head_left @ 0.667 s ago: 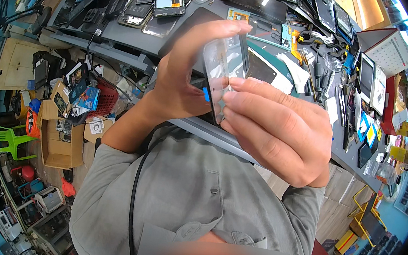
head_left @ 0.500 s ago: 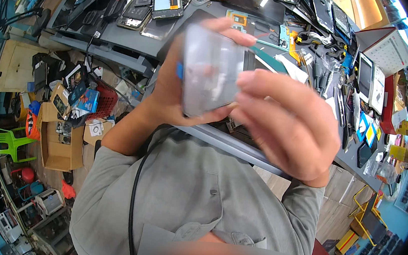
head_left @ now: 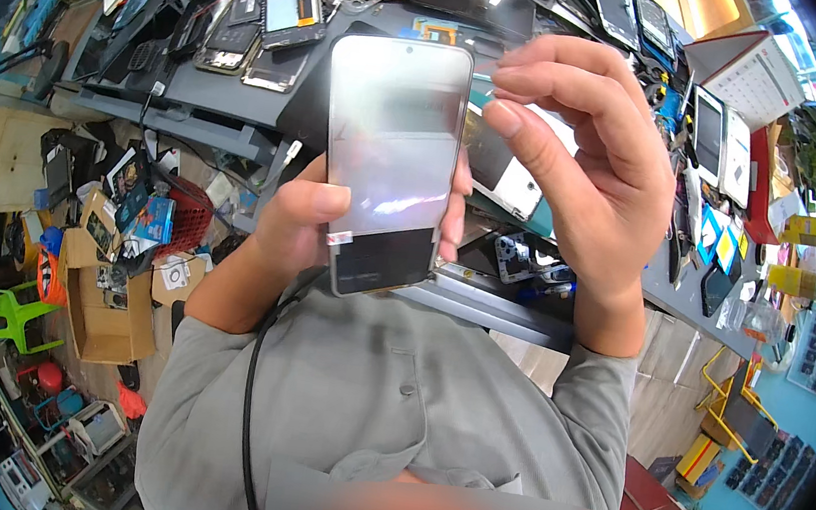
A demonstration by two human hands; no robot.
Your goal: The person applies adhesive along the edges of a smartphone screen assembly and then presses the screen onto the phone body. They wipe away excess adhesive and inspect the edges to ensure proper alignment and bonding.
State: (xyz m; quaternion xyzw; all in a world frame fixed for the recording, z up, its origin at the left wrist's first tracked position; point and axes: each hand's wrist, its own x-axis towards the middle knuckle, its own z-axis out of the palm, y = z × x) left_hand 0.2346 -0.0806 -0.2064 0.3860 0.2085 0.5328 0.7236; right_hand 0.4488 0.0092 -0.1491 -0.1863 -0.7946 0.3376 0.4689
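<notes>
Near 9 o'clock from picture centre, left hand (head_left: 293,224) grasps the lower half of the phone (head_left: 389,157), which lies between 11 and 12; judged risk: so low a one-handed hold could let the top end tip, or the thumb smear the front. At the phone's 3 o'clock, right hand (head_left: 606,177) stands apart, fingers loosely curled, nothing visibly gripped. Versus earlier frame: phone front squarer to camera, right hand raised toward 12 o'clock.
</notes>
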